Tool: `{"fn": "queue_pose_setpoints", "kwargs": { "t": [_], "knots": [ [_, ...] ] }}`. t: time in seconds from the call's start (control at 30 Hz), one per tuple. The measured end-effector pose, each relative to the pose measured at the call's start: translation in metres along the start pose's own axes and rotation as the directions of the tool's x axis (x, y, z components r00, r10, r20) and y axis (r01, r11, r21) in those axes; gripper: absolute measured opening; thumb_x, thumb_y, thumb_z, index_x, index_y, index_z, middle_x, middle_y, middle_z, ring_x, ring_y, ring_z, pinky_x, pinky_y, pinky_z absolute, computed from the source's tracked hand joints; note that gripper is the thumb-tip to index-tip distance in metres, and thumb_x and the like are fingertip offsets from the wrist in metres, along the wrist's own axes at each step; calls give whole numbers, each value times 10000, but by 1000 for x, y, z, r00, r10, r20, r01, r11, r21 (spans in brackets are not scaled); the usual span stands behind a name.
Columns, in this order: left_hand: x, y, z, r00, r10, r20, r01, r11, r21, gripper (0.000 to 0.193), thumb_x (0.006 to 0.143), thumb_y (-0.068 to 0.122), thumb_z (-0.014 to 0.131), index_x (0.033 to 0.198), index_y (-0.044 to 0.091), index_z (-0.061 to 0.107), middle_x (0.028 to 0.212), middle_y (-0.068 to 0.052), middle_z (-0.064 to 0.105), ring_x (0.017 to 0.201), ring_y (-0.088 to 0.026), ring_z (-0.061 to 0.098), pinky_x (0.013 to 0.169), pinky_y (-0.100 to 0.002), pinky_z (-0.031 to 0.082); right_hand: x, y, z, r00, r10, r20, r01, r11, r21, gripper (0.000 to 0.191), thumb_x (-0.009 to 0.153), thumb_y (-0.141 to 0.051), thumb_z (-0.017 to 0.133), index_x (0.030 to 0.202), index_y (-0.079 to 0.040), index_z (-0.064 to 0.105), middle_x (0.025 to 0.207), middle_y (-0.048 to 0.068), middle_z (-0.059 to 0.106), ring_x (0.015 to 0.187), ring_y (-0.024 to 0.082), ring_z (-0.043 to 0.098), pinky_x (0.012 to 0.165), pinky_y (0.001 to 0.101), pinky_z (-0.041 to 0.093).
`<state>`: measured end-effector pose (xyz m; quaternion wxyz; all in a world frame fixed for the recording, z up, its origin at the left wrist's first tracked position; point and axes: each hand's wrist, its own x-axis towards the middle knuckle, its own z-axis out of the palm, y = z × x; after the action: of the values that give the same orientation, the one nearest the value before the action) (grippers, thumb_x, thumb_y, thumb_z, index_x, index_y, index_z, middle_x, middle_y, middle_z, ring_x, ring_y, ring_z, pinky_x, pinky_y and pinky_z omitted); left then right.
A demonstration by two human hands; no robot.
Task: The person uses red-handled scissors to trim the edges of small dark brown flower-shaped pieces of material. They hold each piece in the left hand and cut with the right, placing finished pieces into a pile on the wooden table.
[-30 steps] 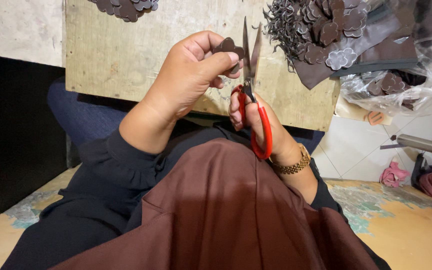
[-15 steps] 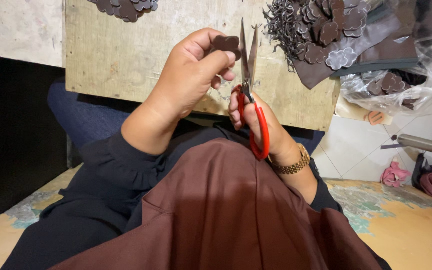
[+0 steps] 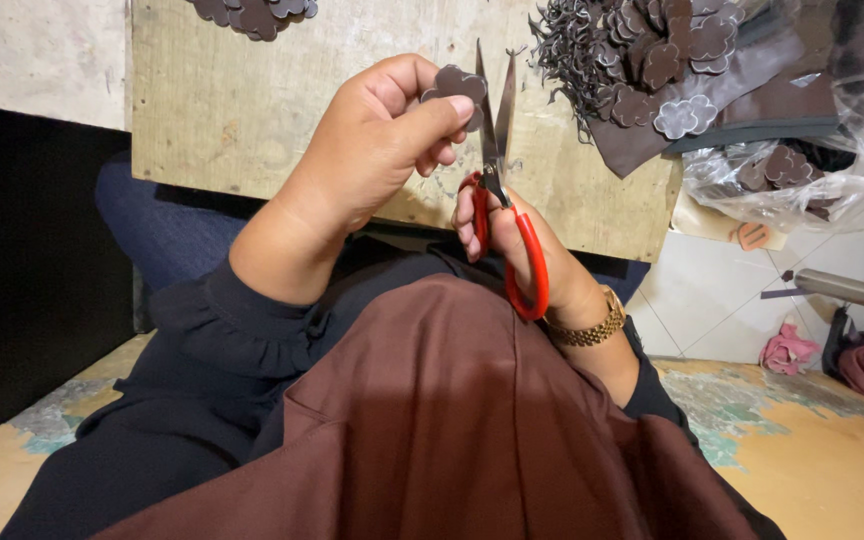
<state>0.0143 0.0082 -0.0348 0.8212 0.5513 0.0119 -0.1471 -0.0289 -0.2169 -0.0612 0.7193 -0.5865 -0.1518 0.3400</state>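
My left hand (image 3: 372, 150) pinches a small dark brown flower-shaped cutout (image 3: 457, 85) between thumb and fingers, held up over a wooden board (image 3: 252, 110). My right hand (image 3: 537, 260) grips red-handled scissors (image 3: 502, 200), fingers through the loops, blades pointing up and slightly apart at the right edge of the cutout. A gold bracelet sits on my right wrist. Brown cloth covers my lap below both hands.
A heap of brown cutouts and trimmed scraps (image 3: 652, 70) lies on the board's far right, with more cutouts (image 3: 252, 12) at its top edge. A clear plastic bag (image 3: 802, 160) holds further pieces. A metal tool (image 3: 842, 290) and pink cloth (image 3: 787, 352) lie on the floor at right.
My left hand has turned the cutout a little against the blades. The scissors stay upright in nearly the same spot.
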Motion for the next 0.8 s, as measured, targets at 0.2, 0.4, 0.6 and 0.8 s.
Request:
{"fn": "queue_pose_setpoints", "kwargs": {
  "t": [0.2, 0.4, 0.6, 0.8],
  "knots": [
    [0, -2, -1, 1000, 25, -5, -25, 999, 33, 56, 994, 107, 689, 991, 58, 664, 839, 37, 644, 685, -34, 553, 620, -204, 467, 0, -1, 0, 1000, -3, 23, 3, 1000, -8, 610, 1087, -614, 446, 1230, -26, 518, 1027, 16, 529, 897, 109, 484, 856, 265, 444],
    [0, -3, 5, 1000, 6, -2, -6, 1000, 17, 55, 987, 104, 682, 979, 51, 671, 838, 35, 657, 671, -30, 542, 594, -204, 445, 0, -2, 2, 1000, -28, -5, 28, 1000, -14, 643, 1087, -615, 425, 1305, -14, 495, 1049, 21, 528, 902, 111, 489, 865, 267, 449],
    [0, -6, 11, 999, -5, -33, 5, 1000, 0, 70, 981, 97, 688, 983, 28, 674, 812, 17, 653, 645, -34, 536, 568, -205, 431, 3, 2, 5, 1000, -20, -22, 21, 998, 55, 640, 1062, -646, 453, 1246, -35, 502, 1023, 17, 519, 896, 114, 484, 850, 263, 442],
    [0, -11, 16, 999, 17, -50, -19, 999, -47, 86, 985, 89, 676, 1020, 11, 673, 843, 6, 667, 670, -36, 547, 597, -207, 454, 5, 2, 7, 999, -1, -38, 5, 995, 104, 669, 1023, -701, 485, 1185, -51, 507, 996, 19, 509, 873, 114, 477, 831, 261, 437]
  ]
}}
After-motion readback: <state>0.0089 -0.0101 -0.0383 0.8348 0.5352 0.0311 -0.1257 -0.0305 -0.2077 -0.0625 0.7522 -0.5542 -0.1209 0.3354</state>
